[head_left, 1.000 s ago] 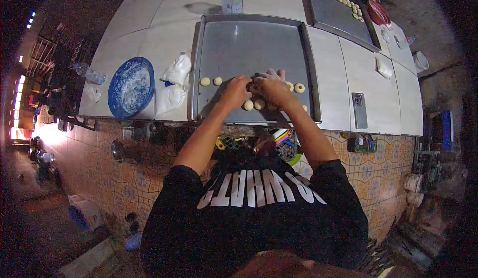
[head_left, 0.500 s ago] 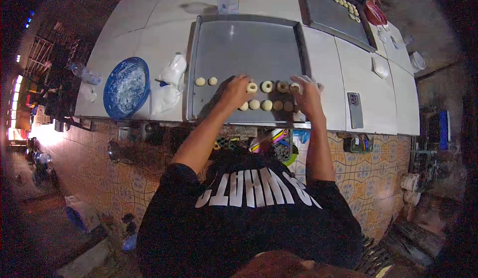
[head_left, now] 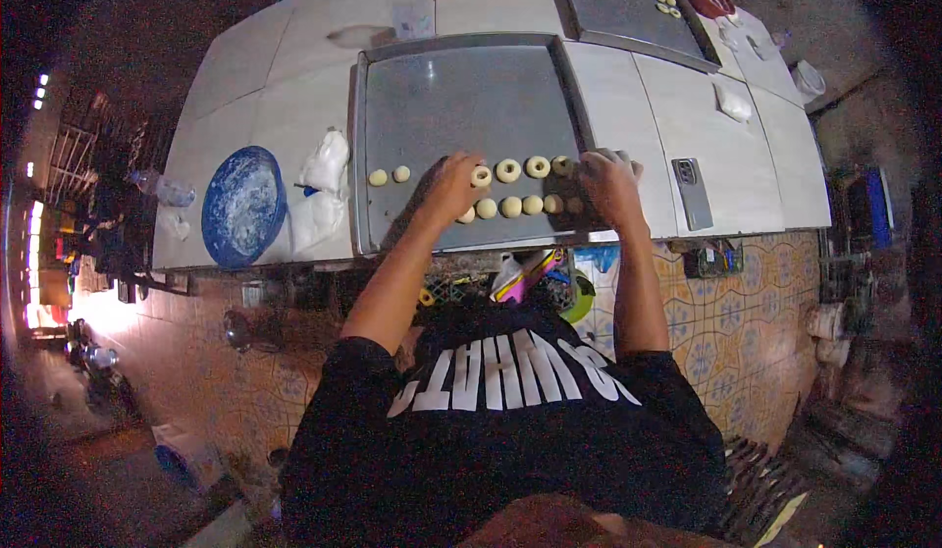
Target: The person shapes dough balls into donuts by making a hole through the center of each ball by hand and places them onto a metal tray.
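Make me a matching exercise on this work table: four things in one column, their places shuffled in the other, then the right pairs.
1. Blue basin
2. Phone
3. Left hand
4. Right hand

A. At the left end of the row of ring-shaped dough
B. Left of the nearer tray, dusted white inside
C. At that row's right end
D. Lying on the white tabletop, right of that tray

Pairs: 1-B, 2-D, 3-A, 4-C
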Tool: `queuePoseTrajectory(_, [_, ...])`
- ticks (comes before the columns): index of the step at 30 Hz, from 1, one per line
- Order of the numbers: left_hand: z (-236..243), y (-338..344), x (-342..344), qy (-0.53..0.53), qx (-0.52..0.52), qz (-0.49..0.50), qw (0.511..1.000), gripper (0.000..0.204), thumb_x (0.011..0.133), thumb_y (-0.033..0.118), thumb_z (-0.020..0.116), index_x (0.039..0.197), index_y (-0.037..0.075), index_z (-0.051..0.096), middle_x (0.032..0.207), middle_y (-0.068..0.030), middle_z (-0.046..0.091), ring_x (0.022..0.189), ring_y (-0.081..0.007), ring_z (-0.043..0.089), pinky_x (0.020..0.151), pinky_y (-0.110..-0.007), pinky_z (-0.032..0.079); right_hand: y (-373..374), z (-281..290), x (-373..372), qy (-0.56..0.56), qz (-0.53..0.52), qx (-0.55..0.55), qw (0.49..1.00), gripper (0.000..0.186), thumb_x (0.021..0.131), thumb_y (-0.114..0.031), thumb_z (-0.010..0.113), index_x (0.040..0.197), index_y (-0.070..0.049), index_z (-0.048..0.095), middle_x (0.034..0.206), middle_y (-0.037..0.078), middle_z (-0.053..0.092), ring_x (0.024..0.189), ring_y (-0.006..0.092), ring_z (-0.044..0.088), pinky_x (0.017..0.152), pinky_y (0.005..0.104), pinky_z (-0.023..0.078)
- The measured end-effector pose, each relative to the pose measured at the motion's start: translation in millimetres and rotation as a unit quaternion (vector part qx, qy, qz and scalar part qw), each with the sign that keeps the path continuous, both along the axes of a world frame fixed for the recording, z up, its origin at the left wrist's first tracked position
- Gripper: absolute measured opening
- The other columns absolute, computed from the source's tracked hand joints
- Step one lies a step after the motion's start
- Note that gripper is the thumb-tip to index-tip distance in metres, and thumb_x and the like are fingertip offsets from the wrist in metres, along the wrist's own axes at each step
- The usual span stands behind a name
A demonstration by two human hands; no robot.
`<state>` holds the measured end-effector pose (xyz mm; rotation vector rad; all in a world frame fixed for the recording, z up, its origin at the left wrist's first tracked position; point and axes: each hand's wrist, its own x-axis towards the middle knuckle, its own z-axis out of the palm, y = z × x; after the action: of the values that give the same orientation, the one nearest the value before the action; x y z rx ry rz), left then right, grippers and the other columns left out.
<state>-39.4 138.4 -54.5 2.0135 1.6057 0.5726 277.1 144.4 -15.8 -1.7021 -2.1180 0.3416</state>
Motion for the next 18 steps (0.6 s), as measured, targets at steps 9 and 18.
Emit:
queuePoseTrajectory(9, [24,12,32,0.048,0.030,-0.018,0.998,0.064,0.083,0.033,0.085,0.137,0.006,0.063,0.136,-0.0179,0.063,0.126,-0.0392,0.060,0.109,-0.048,0.048,33,-10,-19,-0.205,0.105,-0.017,0.973,0.038,0.087,-0.030,0.077,0.121,-0.017,0.070,0.122,0.006,0.066,0.129,0.0305,0.054,0.104,0.0563,0.039])
queuePoseTrajectory(18, [20,17,51,0.015,0.018,-0.032,0.999,0.056,0.082,0.031,0.085,0.131,0.010,0.068,0.126,-0.0166,0.067,0.119,-0.0377,0.065,0.101,-0.048,0.052,54,-41,-13,-0.228,0.141,0.014,0.963,0.031,0.094,-0.039,0.067,0.114,-0.016,0.072,0.117,0.009,0.067,0.125,0.0296,0.058,0.103,0.0649,0.039])
